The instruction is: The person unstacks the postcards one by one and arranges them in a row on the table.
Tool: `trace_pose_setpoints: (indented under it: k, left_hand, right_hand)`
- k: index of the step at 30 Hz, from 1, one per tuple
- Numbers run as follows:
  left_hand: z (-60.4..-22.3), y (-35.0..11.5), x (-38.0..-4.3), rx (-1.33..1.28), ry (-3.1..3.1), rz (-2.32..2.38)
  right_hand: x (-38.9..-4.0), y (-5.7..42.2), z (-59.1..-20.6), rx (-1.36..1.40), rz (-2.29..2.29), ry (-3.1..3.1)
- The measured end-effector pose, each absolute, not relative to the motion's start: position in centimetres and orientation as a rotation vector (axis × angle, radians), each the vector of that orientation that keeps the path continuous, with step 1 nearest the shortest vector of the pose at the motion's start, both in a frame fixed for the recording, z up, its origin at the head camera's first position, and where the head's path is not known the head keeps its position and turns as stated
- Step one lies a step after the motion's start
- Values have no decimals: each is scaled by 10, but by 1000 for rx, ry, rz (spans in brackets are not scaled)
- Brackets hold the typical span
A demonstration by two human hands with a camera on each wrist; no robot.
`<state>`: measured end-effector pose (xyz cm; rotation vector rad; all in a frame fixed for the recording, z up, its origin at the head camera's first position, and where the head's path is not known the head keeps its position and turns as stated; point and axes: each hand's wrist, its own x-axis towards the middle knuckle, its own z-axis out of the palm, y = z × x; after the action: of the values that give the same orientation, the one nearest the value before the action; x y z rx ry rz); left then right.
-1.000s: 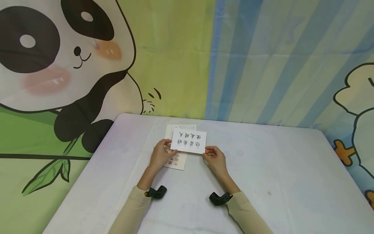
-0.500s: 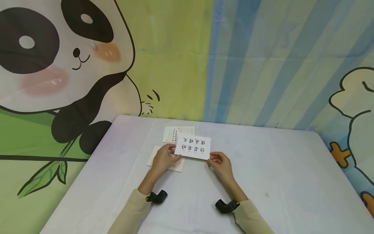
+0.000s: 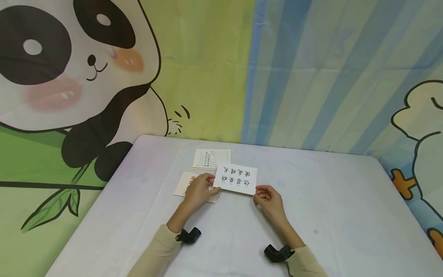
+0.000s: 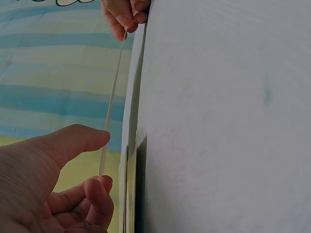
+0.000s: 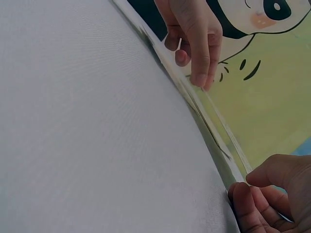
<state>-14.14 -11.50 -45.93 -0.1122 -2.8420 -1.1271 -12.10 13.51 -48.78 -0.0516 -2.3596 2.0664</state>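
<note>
- From my remote seat, I see a white rectangular card with two rows of black Chinese characters (image 3: 236, 178) stretched between both hands, raised off the white cloth-covered table (image 3: 328, 200).
- The left hand (image 3: 200, 188) pinches the card's left edge, thumb and fingers closed to the card's thickness.
- The right hand (image 3: 271, 202) pinches its lower right corner between thumb and fingers, the other fingers curled in.
- My wrist views show the card nearly edge-on, apart from the tabletop.
- Behind it on the table lies a cream rectangular card with small dark print (image 3: 209, 157), its lower right part hidden from my head view.
- Nearer, a cream card with reddish-brown characters (image 3: 180, 189) lies partly behind the left hand; I cannot tell whether they touch.
- Beyond the table I see a printed fabric backdrop with a cartoon panda (image 3: 138, 111).
</note>
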Motion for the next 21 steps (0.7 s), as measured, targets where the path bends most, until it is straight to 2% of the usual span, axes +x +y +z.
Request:
trace_pose_setpoints:
  k: [9, 21]
  left_hand:
    - [-463, -108, -135, -176, -2873, -1134]
    - [-462, -99, -122, -117, -2917, -1083]
  right_hand:
    - [-108, 149, -487, -65, 2024, -2422]
    - [-95, 158, -487, -38, 2030, -2463]
